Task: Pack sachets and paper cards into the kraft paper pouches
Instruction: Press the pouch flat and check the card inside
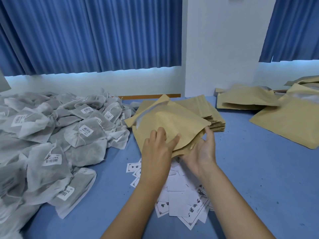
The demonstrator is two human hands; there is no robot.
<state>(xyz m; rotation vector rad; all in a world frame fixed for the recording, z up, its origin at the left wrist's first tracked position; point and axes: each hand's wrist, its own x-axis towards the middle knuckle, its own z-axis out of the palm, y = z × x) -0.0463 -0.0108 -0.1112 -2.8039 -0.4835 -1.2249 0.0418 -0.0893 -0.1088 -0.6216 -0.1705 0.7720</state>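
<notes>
Bare forearms are extending from the bottom edge toward the middle of the blue table (259, 178), crossing over a loose scatter of paper cards (177, 195) that are lying white and printed with black characters, some face up, some overlapping.

At far left a big heap of sachets (51, 135) is sprawling over the table, grey-white mesh bags with strings and barcode labels, piled on each other and reaching nearly to the near edge.

Just right of the heap, the left hand (156, 149) is resting on the top face of the kraft pouch (172, 121), back of the hand up, fingers bent down onto the paper and thumb stretched out along it; whether it is pinching the paper or only pressing, I cannot tell. That pouch is sitting raised and tilted above the far end of the cards, its mouth at the upper left gaping slightly and showing a white lining.

The right hand (201, 152) is cupping the pouch from below, palm up, fingers curling round its lower right edge and gripping it.

Behind the hands a stack of flat pouches (215, 123) is lying on the table, edges fanned. Farther right, well apart, several bulging pouches (290, 125) are lying loosely on the table.

Blue curtains (86, 31) are hanging behind, with a white wall (221, 40) between them.
</notes>
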